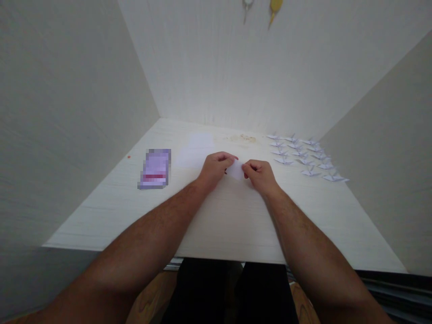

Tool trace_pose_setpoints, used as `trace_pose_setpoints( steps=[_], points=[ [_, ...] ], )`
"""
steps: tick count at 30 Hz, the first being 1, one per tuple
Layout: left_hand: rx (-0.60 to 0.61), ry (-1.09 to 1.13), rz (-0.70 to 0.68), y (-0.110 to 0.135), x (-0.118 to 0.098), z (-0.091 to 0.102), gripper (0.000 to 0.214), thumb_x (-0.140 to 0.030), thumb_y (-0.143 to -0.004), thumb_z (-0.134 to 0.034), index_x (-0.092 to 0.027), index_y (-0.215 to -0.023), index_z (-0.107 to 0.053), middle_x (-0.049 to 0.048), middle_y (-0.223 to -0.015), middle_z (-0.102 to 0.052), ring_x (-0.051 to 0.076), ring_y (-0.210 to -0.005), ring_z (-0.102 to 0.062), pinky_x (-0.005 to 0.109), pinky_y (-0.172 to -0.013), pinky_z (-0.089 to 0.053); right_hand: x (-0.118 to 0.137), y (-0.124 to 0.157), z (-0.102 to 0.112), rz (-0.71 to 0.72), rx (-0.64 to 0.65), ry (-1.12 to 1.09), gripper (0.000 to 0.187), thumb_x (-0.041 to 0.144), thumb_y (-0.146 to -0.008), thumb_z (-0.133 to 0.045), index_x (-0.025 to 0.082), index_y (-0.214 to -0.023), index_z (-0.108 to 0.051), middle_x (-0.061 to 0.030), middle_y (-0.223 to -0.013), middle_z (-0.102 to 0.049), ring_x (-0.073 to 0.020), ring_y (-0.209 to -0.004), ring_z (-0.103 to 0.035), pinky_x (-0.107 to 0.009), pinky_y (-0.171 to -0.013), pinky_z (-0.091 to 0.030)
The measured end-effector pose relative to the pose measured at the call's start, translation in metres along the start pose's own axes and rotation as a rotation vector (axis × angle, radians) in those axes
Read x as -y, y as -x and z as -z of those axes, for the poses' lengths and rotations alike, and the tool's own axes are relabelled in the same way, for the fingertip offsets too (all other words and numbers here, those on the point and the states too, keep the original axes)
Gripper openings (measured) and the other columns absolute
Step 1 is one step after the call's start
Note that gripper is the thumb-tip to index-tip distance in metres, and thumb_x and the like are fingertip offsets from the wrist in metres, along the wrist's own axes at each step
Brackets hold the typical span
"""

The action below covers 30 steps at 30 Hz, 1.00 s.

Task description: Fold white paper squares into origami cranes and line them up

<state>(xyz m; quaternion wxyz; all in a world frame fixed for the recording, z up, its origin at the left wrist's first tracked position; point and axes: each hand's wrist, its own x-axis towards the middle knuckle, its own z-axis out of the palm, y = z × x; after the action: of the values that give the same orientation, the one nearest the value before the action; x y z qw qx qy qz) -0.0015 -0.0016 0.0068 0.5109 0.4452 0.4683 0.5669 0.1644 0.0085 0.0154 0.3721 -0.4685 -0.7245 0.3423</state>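
L hand [216,167] & R hand [262,174], both curled nearly closed, pinch wht paper pc. [235,170]; origami cranes [305,161] R of pc.

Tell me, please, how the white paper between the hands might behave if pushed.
The white paper looks thin, so it is probably light. Pinched by the left hand and right hand, it would likely buckle if pushed. It may hold creases, like the folded paper birds.
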Motion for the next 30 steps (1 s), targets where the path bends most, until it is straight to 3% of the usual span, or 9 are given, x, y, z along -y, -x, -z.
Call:
trace_pose_setpoints(
  steps=[4, 9, 12, 17, 22, 27, 30],
  points=[
    [-0.096, -0.025, -0.029, -0.002, 0.004, 0.001, 0.019, -0.033, -0.067, -0.072, -0.016, -0.074, -0.070, 0.0011, -0.066, -0.063, 0.010, -0.055, -0.050, 0.023, -0.048, -0.036, -0.004, -0.003, -0.002, -0.058, 0.029, -0.132, 0.030, 0.043, -0.078, -0.060, 0.018, -0.063, -0.062, 0.0031, -0.054, -0.053, -0.0092, -0.049, -0.040, -0.024, -0.048, -0.029],
    [-0.160, -0.027, -0.055, -0.003, 0.005, 0.003, 0.027, -0.031, -0.070, -0.070, -0.018, -0.092, -0.074, -0.0009, -0.064, -0.061, 0.010, -0.055, -0.049, 0.022, -0.046, -0.039, -0.004, -0.005, -0.007, -0.096, 0.048, -0.163, 0.020, 0.036, -0.072, -0.066, 0.018, -0.065, -0.061, 0.0026, -0.056, -0.058, -0.0081, -0.048, -0.042, -0.022, -0.047, -0.030],
    [-0.135, -0.027, -0.065, -0.003, 0.004, 0.003, 0.033, -0.029, -0.071, -0.068, -0.019, -0.102, -0.073, -0.0040, -0.058, -0.054, 0.010, -0.052, -0.046, 0.023, -0.048, -0.043, -0.003, -0.006, -0.007, -0.164, 0.022, -0.223, 0.021, 0.037, -0.073, -0.063, 0.018, -0.065, -0.060, 0.0013, -0.056, -0.061, -0.0076, -0.045, -0.042, -0.022, -0.046, -0.030],
    [-0.059, 0.085, -0.032, -0.002, 0.004, 0.004, 0.029, -0.029, -0.070, -0.066, -0.018, -0.097, -0.073, 0.0007, -0.074, -0.064, 0.012, -0.062, -0.058, 0.026, -0.055, -0.049, -0.007, -0.008, -0.006, -0.203, -0.009, -0.328, 0.026, 0.042, -0.075, -0.064, 0.018, -0.066, -0.059, 0.0008, -0.054, -0.061, -0.0086, -0.045, -0.046, -0.022, -0.045, -0.032],
    [-0.047, 0.129, -0.062, -0.002, 0.005, 0.005, 0.030, -0.027, -0.067, -0.072, -0.018, -0.096, -0.072, -0.0019, -0.071, -0.063, 0.010, -0.062, -0.056, 0.027, -0.062, -0.050, -0.010, -0.008, -0.006, -0.197, 0.035, -0.373, 0.029, 0.044, -0.076, -0.064, 0.018, -0.066, -0.059, 0.0005, -0.055, -0.061, -0.0080, -0.045, -0.047, -0.021, -0.044, -0.032],
    [0.035, 0.284, -0.026, -0.001, 0.000, 0.005, 0.027, -0.026, -0.067, -0.074, -0.018, -0.093, -0.071, 0.0072, -0.102, -0.072, 0.017, -0.085, -0.066, 0.032, -0.073, -0.053, -0.012, -0.007, -0.008, -0.225, 0.103, -0.526, 0.031, 0.047, -0.074, -0.067, 0.018, -0.068, -0.056, -0.0003, -0.059, -0.064, -0.0077, -0.045, -0.048, -0.020, -0.041, -0.029],
    [0.068, 0.275, -0.023, 0.001, -0.002, 0.005, 0.028, -0.027, -0.069, -0.073, -0.020, -0.095, -0.070, 0.0077, -0.107, -0.072, 0.018, -0.087, -0.066, 0.034, -0.074, -0.054, -0.014, -0.007, -0.008, -0.223, 0.120, -0.584, 0.030, 0.045, -0.074, -0.068, 0.018, -0.068, -0.055, 0.0003, -0.059, -0.063, -0.0075, -0.045, -0.048, -0.020, -0.040, -0.028]
  ],
)
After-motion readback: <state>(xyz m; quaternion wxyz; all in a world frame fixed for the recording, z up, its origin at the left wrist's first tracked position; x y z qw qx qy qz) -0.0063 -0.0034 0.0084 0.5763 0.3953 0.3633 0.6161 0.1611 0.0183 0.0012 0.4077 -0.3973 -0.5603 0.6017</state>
